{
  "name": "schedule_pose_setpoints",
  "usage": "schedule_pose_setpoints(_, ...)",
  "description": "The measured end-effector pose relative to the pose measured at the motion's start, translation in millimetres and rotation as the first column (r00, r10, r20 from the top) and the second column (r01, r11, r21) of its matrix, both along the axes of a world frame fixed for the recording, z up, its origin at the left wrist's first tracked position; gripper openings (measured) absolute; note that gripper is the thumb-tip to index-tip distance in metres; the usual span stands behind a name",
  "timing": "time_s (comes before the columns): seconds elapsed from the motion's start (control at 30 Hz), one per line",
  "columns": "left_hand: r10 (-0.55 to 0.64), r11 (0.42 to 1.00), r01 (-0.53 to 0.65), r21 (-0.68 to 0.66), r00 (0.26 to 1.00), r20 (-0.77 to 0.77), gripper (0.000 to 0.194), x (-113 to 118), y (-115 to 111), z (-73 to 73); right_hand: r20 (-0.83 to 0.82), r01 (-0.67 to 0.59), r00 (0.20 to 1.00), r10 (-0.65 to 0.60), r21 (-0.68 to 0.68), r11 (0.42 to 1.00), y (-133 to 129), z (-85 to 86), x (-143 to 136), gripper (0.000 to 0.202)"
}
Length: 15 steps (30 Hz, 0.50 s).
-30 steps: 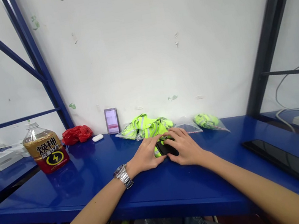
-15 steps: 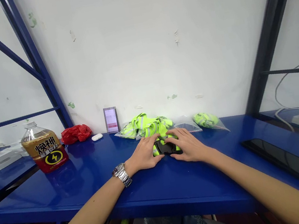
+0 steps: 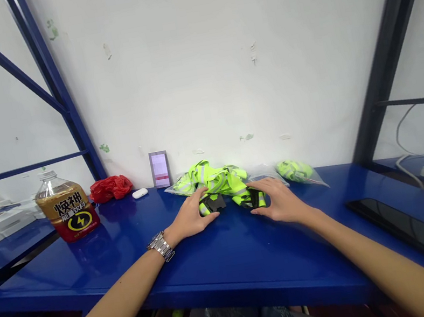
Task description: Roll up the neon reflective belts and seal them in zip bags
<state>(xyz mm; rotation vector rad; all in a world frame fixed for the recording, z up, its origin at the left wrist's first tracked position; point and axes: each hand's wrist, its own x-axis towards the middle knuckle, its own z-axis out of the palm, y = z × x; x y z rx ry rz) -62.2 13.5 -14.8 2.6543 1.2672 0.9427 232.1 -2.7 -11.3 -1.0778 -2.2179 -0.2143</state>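
Note:
A fluorescent yellow-green reflective strap (image 3: 219, 179) lies bunched on the blue table, its two ends coming forward toward me. At the left end is one black plastic buckle half (image 3: 216, 203), gripped by my left hand (image 3: 191, 215) between thumb and fingers. My right hand (image 3: 280, 200) has its thumb and fingers around the other black buckle half (image 3: 255, 198). A gap of bare table separates the two halves. A metal watch is on my left wrist. My right fingers partly hide the buckle half there.
Clear plastic bags lie behind the strap; one bag (image 3: 296, 171) at right holds another yellow-green bundle. A phone (image 3: 160, 169) leans on the wall beside a white case (image 3: 140, 193) and red plastic bag (image 3: 111, 188). A large drink bottle (image 3: 68, 208) stands left, a charging phone (image 3: 411, 227) lies right.
My hands have moved apart. The black buckle between them, together earlier, is now in two separate halves, one at each hand.

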Motion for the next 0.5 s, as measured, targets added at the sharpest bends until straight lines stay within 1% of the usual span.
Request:
schedule_pose_setpoints(0.1, -0.043, 0.999, 0.044, -0.025, 0.998, 0.045, 0.073, 3.5, -3.2, 1.1, -0.009, -0.03, 1.0, 0.03, -0.005, 1.0, -1.3, -0.8, -7.2, 0.061)
schedule_pose_setpoints(0.3, -0.127, 0.992, 0.127, 0.014, 0.992, 0.009, 0.077, 14.3, -10.4, -1.2, 0.007, -0.06, 0.998, 0.06, -0.021, 0.998, -5.5, 0.7, -13.7, 0.062)
schedule_pose_setpoints(0.5, -0.181, 0.981, 0.182, 0.071, 0.983, -0.027, 0.073, 14.7, -11.0, -4.0, 0.004, -0.05, 0.999, 0.05, -0.057, 0.997, -9.5, 4.4, -14.9, 0.074)
